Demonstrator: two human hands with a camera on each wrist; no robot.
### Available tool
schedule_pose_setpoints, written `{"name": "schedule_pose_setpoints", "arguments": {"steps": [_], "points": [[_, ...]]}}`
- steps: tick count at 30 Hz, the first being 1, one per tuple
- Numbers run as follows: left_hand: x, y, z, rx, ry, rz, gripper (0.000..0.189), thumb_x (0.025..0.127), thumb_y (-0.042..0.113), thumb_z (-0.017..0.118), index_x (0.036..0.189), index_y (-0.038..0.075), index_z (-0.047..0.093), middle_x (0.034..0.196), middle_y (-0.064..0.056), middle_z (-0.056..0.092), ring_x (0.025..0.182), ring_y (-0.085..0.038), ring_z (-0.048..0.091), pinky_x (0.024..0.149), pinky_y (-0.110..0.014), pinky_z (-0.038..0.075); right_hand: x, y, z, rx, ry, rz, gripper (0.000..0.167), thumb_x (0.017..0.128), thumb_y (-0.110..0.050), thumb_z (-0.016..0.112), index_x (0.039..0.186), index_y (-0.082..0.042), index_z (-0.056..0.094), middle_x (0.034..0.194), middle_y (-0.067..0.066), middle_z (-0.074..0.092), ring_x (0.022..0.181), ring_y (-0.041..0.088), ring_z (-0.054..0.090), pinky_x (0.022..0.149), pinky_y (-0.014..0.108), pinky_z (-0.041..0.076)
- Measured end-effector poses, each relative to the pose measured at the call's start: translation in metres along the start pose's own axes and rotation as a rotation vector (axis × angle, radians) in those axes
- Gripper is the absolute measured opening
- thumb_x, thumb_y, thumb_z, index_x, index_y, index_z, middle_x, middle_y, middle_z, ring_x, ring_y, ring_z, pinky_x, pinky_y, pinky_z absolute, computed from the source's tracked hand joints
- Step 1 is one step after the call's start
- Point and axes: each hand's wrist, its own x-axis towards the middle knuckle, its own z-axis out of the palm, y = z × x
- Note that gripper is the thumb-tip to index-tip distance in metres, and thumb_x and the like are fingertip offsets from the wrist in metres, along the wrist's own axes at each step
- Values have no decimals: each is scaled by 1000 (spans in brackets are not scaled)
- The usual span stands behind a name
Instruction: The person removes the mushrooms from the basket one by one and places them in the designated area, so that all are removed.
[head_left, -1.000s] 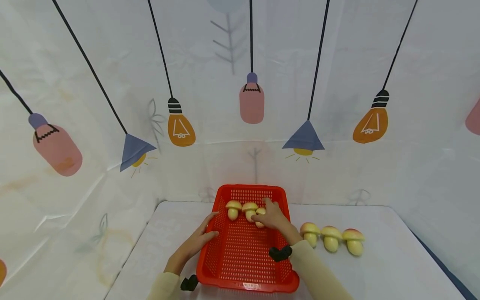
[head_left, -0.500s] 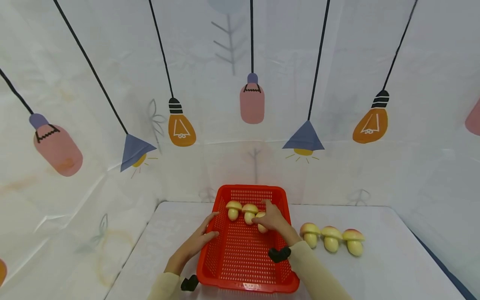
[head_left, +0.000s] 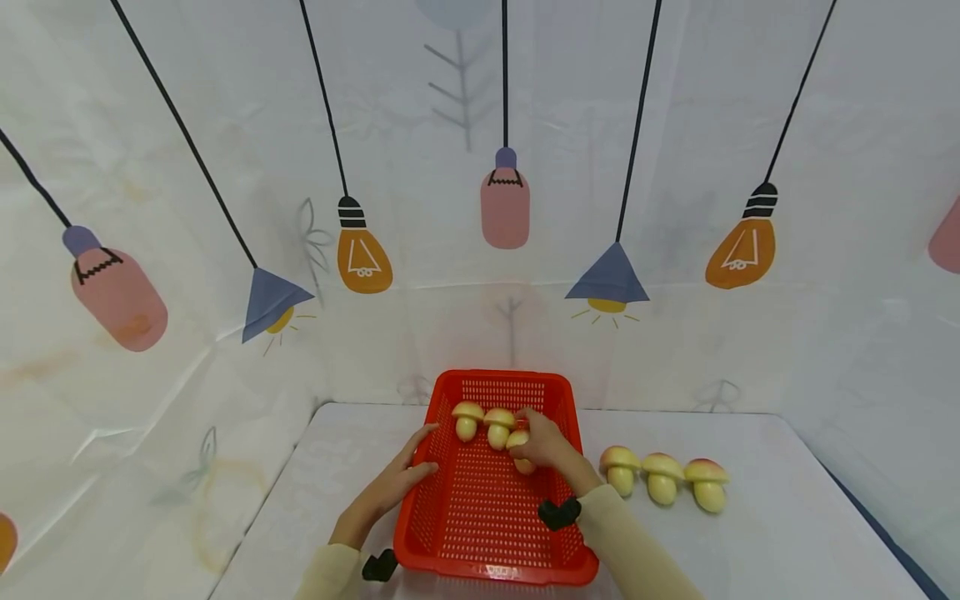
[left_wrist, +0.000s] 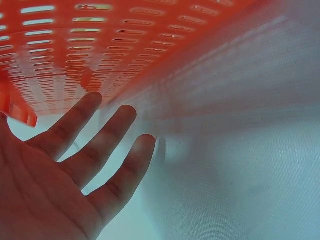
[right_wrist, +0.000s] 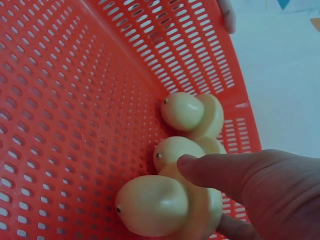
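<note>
A red perforated plastic basket [head_left: 480, 517] stands on the table with several toy mushrooms around. My right hand [head_left: 547, 442] reaches inside it and pinches a pale yellow toy mushroom [right_wrist: 152, 205], the thumb [right_wrist: 215, 172] lying over its cap and the other fingers mostly hidden behind. Two more mushrooms, one at the far left [head_left: 467, 421] and one beside it [head_left: 498, 427], lie in a row near the far wall. At the basket's left rim my left hand [head_left: 393, 483] rests its fingers, and in the left wrist view three fingers [left_wrist: 112, 145] extend loosely beside the outer wall.
Right of the basket, three mushrooms with reddish-tinged caps lie in a row on the white table [head_left: 780, 517]: a left one [head_left: 619, 471], a middle one [head_left: 663, 477] and a right one [head_left: 707, 484]. A cloth backdrop [head_left: 450, 325] with printed lamps hangs behind the table.
My right hand has drawn the third mushroom slightly toward me, away from the other two, and its fingers have curled more around the cap. The left hand and basket stay put.
</note>
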Motion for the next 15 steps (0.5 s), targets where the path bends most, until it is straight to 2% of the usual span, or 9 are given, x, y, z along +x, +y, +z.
{"name": "schedule_pose_setpoints", "arguments": {"steps": [7, 15], "points": [[-2, 2, 1, 17, 5, 1, 65, 106, 21, 49, 163, 22, 19, 156, -29, 32, 118, -33, 59, 95, -49, 57, -2, 3, 3, -23, -6, 13, 44, 80, 0, 84, 118, 5, 63, 112, 19, 67, 98, 28, 63, 87, 45, 58], [-1, 4, 1, 12, 14, -14, 65, 105, 21, 50, 163, 24, 20, 157, -27, 33, 115, -31, 60, 95, -49, 57, -6, -1, 1, -91, -8, -47, 33, 79, -4, 85, 107, 0, 67, 103, 13, 69, 89, 23, 61, 79, 41, 57]]}}
